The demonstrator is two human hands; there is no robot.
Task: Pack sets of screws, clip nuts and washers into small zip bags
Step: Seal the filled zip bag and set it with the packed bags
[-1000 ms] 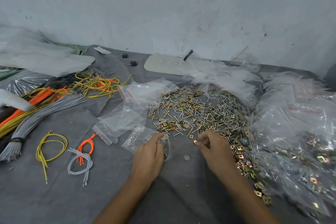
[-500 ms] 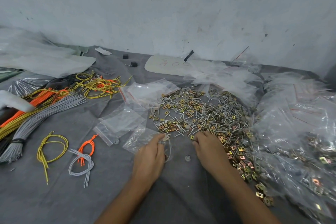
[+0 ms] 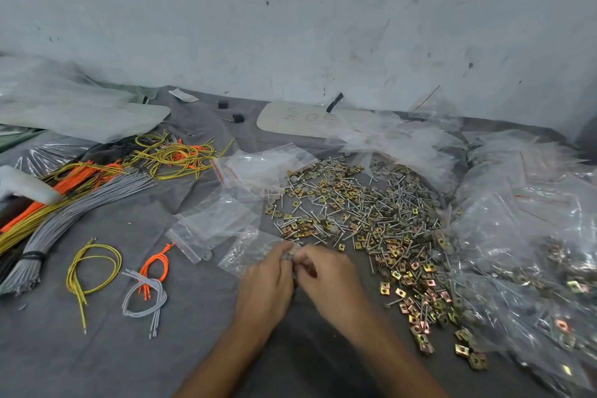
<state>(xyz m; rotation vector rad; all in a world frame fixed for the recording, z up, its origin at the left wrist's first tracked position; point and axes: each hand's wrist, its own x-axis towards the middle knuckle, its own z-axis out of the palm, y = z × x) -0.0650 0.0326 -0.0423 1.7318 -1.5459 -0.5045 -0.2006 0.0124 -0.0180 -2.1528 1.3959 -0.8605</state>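
A wide heap of screws, gold clip nuts and grey washers lies on the grey cloth ahead and to the right. My left hand pinches the mouth of a small clear zip bag that trails off to its left. My right hand has come in beside it, fingertips curled and meeting the left fingers at the bag's mouth over some small grey parts. What the right fingers carry is hidden. Empty zip bags lie just beyond the held bag.
Filled bags pile up along the right side. Bundles of grey, orange and yellow wires spread on the left, with small wire loops nearer me. A loose washer sits by the empty bags. A wall closes the far side.
My right hand left the edge of the hardware heap and moved left to meet the left hand at the bag's mouth. The left hand stayed on the bag.
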